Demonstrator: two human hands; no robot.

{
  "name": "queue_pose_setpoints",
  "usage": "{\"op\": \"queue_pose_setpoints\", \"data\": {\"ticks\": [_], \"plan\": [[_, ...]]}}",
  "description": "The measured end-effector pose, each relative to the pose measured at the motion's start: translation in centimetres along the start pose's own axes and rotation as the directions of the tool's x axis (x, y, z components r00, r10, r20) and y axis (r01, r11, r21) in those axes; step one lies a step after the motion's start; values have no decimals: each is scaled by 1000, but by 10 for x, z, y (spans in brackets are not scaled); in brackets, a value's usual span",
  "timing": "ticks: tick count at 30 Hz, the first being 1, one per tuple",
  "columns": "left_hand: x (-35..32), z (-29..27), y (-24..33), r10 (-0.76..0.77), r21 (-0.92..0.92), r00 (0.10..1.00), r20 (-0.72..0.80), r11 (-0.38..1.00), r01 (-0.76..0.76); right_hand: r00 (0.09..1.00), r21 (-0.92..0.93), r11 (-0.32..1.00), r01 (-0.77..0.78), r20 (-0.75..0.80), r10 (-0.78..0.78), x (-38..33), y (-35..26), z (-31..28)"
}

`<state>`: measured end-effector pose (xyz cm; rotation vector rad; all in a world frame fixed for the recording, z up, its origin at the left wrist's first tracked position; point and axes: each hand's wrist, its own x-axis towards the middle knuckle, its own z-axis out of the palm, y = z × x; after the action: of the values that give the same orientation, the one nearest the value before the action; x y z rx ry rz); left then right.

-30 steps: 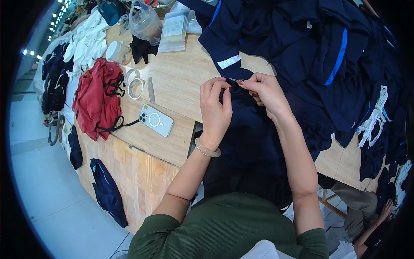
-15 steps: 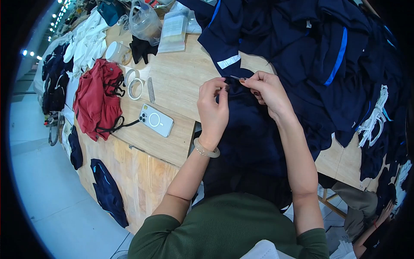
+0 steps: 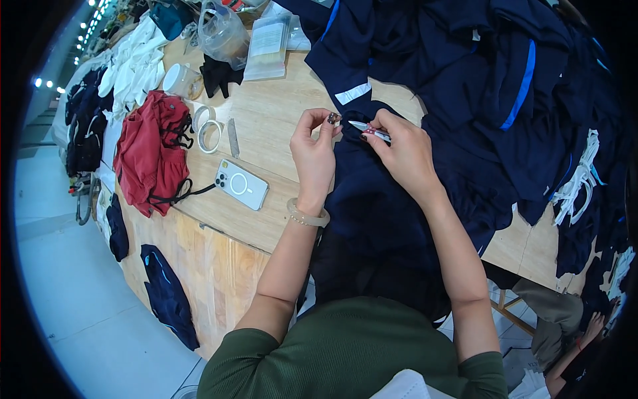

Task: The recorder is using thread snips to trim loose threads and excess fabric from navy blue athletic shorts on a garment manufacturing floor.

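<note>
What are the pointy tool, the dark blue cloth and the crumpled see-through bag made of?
Pointed tool: probably metal, since its tip looks smooth and silvery.
Dark blue cloth: soft-looking, matte fabric, because it falls in folds; I can't tell the fibre.
Crumpled see-through bag: likely thin, shiny plastic, since it's wrinkled and glints.

Navy garment [image 3: 379,189]: plain dark fabric, rumpled, top edge raised and bunched, rest running down loosely toward bottom of view. Pointed hand tool [image 3: 359,125]: small, pale, slanted, partly hidden, tip leftward at garment's top.
</note>
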<state>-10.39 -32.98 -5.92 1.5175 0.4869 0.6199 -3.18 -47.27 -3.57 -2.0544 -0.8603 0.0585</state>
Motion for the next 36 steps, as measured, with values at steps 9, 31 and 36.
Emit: {"op": "queue_pose_setpoints", "data": {"ticks": [9,31,36], "plan": [[0,2,4,2,41,1000,5,999,-2,997,-87,993,83,1,-84,4,1,9],[31,24,24,395,536,821,413,623,-569,867,699,673,-242,-156,474,-54,33,-60],[34,25,17,247,646,758,603,407,-646,878,707,652,-274,-92,469,-81,46,-35]]}}
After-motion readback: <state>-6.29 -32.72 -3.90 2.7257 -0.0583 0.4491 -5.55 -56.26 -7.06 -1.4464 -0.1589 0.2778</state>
